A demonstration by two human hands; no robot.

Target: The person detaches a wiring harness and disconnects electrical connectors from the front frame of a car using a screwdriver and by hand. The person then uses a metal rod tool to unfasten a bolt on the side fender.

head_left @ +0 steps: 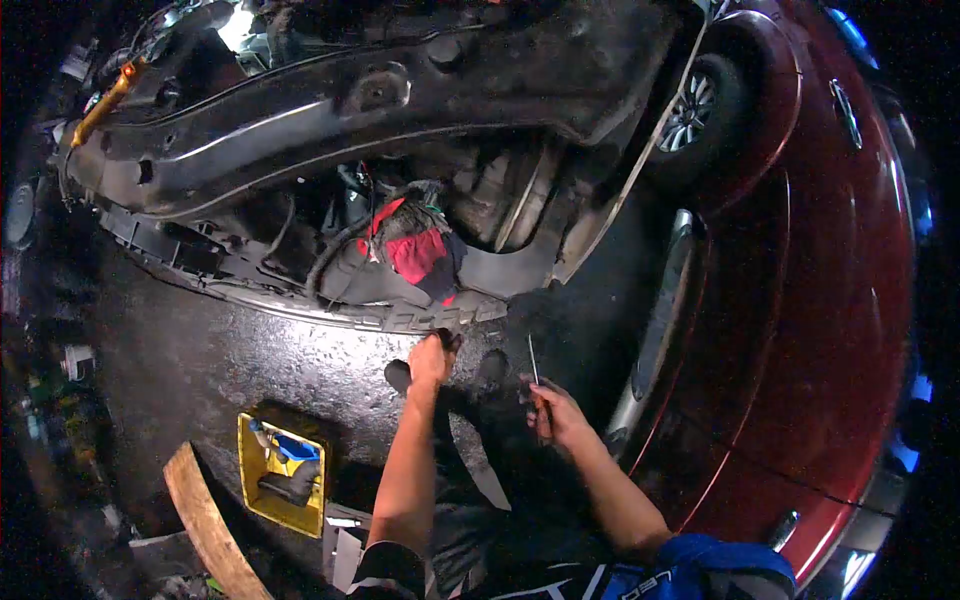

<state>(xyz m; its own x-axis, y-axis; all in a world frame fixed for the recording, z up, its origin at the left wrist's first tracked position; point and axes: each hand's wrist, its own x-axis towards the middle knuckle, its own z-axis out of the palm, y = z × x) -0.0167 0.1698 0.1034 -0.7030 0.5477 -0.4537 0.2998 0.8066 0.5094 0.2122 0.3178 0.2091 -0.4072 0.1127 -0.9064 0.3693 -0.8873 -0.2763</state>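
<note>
My right hand (562,418) is wrapped round the handle of a screwdriver (541,395), whose thin metal shaft points up and away from me. To its left, my left hand (430,358) is closed at the lower edge of the car's front bumper frame (395,318); what its fingers hold, if anything, is hidden. Just above that hand, a bundle of red and dark cloth (415,255) lies in the opened front of the car, beside the bare body panel (300,130).
A dark red car (770,330) stands close on the right. At the lower left are a yellow bin (247,465) with tools and a blue item inside, and a curved wooden board (205,520). An orange-yellow strut (107,103) is at the upper left.
</note>
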